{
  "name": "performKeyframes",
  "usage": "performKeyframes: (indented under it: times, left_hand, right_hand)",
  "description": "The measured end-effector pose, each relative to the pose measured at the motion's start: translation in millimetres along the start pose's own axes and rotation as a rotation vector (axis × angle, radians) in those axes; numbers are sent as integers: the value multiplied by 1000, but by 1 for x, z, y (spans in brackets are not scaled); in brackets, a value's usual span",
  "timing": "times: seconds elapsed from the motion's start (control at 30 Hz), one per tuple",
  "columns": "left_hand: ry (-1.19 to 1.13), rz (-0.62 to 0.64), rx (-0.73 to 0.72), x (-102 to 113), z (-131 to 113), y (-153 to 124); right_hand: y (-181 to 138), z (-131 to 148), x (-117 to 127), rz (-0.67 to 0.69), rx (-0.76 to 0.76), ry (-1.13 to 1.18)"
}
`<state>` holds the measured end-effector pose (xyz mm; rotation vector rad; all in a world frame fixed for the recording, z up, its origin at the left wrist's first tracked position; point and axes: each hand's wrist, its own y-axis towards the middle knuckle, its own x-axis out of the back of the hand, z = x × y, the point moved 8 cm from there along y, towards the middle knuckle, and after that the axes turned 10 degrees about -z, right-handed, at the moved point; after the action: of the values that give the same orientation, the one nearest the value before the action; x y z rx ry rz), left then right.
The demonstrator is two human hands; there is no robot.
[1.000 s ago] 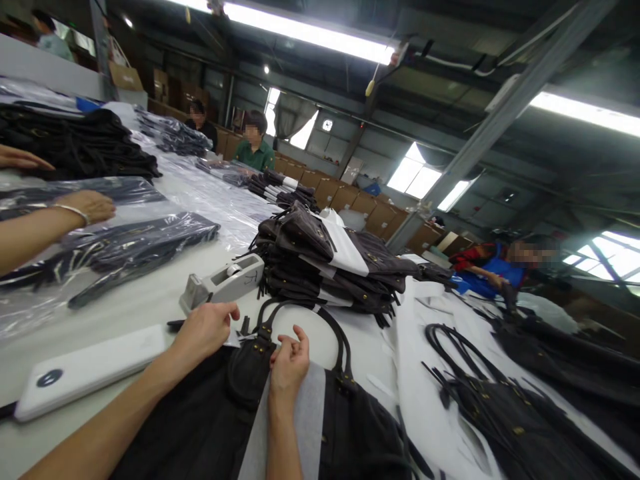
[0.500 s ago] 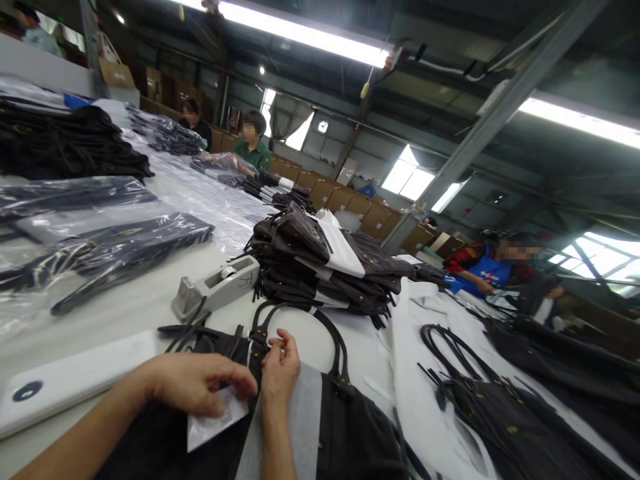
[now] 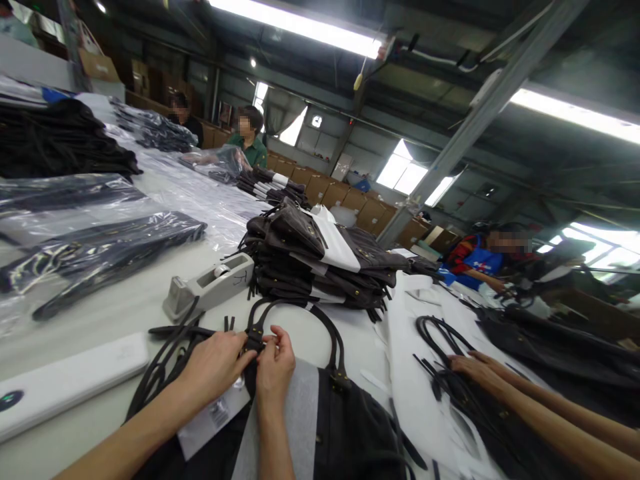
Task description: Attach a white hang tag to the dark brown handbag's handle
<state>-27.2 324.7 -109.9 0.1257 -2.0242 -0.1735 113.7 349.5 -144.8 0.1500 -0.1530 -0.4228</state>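
Where fingers (image 3: 240, 347) pinch — looped leather handle (image 3: 330, 333).

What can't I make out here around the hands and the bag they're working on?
All in the head view:
- Left hand and right hand meet at the strap tab; the fingers hide what they pinch.
- White tag: print too small to read.
- Dark bag: body cut off by the bottom edge.
- Co-worker's hand: arm runs off the right edge.
- Tape dispenser: marking illegible.

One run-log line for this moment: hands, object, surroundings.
left hand: pinching handle base | right hand: pinching same spot | object: dark fabric handbag | nearby: grey tape dispenser, white paper tag
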Motion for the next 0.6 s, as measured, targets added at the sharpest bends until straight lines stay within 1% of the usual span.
performKeyframes:
  times: [0.1, 0.27, 0.33, 0.4, 0.5, 0.6]
  left_hand:
    - [0, 28, 47, -13, 2, 2]
    - [-236, 76, 111, -31, 22, 10]
    - [-331, 47, 169, -36, 32, 14]
    - [-412, 21, 183, -42, 37, 18]
    - [-508, -11, 170, -45, 38, 22]
    - [-564, -66, 201, -41, 39, 21]
  right_hand:
    - [0, 0, 1, -15, 17, 0]
    - [0, -4, 0, -9, 6, -8]
    - [0, -5, 0, -4, 4, -13]
    - [0, -5, 1, -3, 4, -16]
    - [0, -3, 1, 7, 2, -23]
    - [-1, -2, 0, 16, 0, -31]
